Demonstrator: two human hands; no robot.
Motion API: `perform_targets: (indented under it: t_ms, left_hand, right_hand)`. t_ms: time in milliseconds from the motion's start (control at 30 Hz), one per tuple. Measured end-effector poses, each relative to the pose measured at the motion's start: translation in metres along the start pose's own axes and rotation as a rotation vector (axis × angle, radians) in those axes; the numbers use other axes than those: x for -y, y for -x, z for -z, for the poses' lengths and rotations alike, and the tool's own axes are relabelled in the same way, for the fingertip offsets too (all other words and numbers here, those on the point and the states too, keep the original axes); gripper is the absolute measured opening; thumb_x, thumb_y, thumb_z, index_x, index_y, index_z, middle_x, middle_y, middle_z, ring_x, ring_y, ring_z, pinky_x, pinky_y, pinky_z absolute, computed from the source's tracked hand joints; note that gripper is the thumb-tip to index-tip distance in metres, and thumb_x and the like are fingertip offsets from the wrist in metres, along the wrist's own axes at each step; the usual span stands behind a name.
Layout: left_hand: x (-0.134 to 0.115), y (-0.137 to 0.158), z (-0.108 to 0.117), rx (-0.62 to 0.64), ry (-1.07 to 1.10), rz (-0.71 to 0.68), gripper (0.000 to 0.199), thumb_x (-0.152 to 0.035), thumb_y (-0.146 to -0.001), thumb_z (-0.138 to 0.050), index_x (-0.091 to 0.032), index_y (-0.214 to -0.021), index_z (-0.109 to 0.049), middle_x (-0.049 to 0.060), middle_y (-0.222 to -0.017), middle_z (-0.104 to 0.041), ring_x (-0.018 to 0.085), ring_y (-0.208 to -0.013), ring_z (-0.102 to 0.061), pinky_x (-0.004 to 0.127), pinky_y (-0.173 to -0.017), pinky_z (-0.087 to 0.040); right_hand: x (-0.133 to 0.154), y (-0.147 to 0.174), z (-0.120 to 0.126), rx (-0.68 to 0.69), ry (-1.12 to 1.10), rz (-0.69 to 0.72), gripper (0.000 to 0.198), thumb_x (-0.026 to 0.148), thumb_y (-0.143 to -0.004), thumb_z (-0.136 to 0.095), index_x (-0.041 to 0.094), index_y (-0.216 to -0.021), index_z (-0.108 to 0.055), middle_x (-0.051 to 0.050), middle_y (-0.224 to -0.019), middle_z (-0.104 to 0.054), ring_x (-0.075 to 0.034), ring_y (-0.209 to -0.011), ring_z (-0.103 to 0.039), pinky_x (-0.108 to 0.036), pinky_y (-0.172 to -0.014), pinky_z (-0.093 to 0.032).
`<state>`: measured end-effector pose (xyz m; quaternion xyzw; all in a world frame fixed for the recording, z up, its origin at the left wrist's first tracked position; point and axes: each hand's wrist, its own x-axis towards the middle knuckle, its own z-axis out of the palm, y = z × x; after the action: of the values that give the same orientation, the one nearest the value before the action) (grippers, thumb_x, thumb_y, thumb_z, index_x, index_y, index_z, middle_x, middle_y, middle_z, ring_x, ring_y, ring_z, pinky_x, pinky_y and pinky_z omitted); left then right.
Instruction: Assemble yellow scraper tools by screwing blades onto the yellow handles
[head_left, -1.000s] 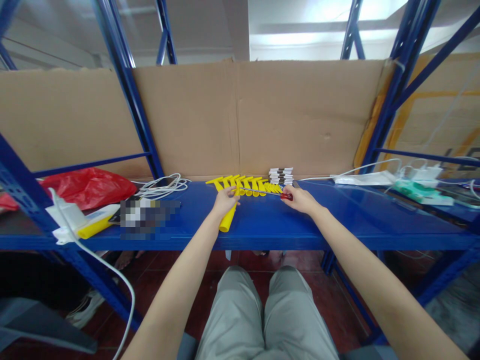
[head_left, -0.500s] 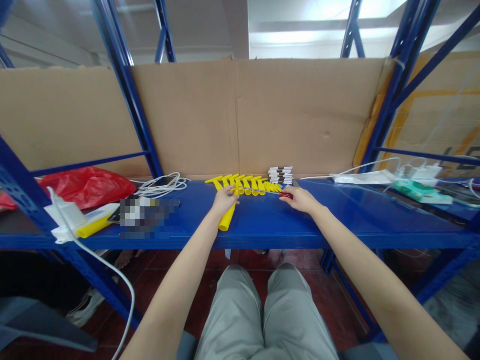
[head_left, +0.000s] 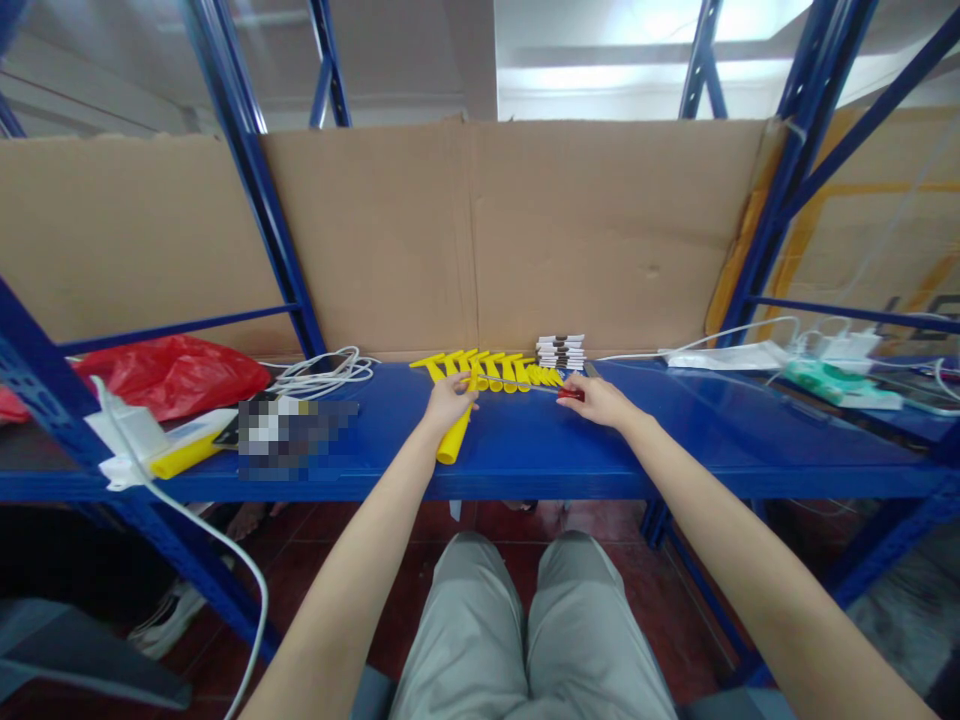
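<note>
My left hand [head_left: 448, 398] is closed around a yellow T-shaped plastic piece [head_left: 453, 440], whose thick round handle points down toward the front edge of the shelf. In my right hand [head_left: 598, 400] is a screwdriver [head_left: 571, 394] with a red handle. Its thin metal shaft runs left to the head of the yellow piece; the exact point of contact is too small to make out. Just behind my hands lies a row of several similar yellow T-shaped pieces [head_left: 496, 372]. Smaller yellow parts [head_left: 545, 376] lie at its right end.
A stack of white and brown pieces [head_left: 560, 352] stands by the cardboard back panel [head_left: 600, 230]. Left are a coiled white cable [head_left: 330, 372], a red plastic bag [head_left: 176, 375] and another yellow piece [head_left: 187, 455]. A green-and-white packet [head_left: 844, 385] lies right on the blue shelf [head_left: 675, 440].
Both hands stay almost where they were, with the yellow piece and the screwdriver held. The view has shifted very slightly.
</note>
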<state>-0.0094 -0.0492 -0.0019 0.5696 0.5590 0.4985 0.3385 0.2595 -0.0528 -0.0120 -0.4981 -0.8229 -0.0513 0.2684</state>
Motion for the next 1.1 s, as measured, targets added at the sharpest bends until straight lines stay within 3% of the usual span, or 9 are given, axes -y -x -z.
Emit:
perform_targets:
  t_ms: [300, 533, 1100]
  left_hand:
    - [-0.001, 0.001, -0.001, 0.003, -0.016, -0.009, 0.052, -0.004, -0.078, -0.062, -0.012, -0.129, -0.055, 0.019, -0.127, -0.06, 0.007, -0.05, -0.064, 0.016, -0.042, -0.047]
    - [0.0, 0.001, -0.001, 0.002, -0.021, -0.009, 0.052, -0.003, -0.078, -0.062, -0.012, -0.129, -0.056, 0.019, -0.127, -0.06, 0.006, -0.05, -0.063, 0.016, -0.044, -0.048]
    - [0.001, -0.001, -0.001, 0.012, 0.007, -0.008, 0.051, -0.002, -0.081, -0.058, -0.01, -0.131, -0.053, 0.02, -0.129, -0.058, 0.005, -0.048, -0.061, 0.016, -0.043, -0.046]
  right_hand:
    - [0.001, -0.001, -0.001, -0.015, -0.042, -0.027, 0.013, 0.03, -0.08, -0.061, 0.02, -0.086, -0.055, -0.005, -0.082, -0.068, -0.017, -0.071, -0.061, -0.026, -0.063, -0.042]
    - [0.002, 0.0, 0.002, -0.017, 0.052, -0.031, 0.01, 0.028, -0.08, -0.059, 0.022, -0.084, -0.053, -0.004, -0.079, -0.067, -0.017, -0.067, -0.06, -0.024, -0.057, -0.037]
    - [0.01, 0.002, 0.006, 0.029, 0.112, -0.04, 0.018, 0.031, -0.086, -0.053, 0.02, -0.094, -0.065, -0.007, -0.088, -0.071, -0.021, -0.077, -0.064, -0.028, -0.066, -0.041]
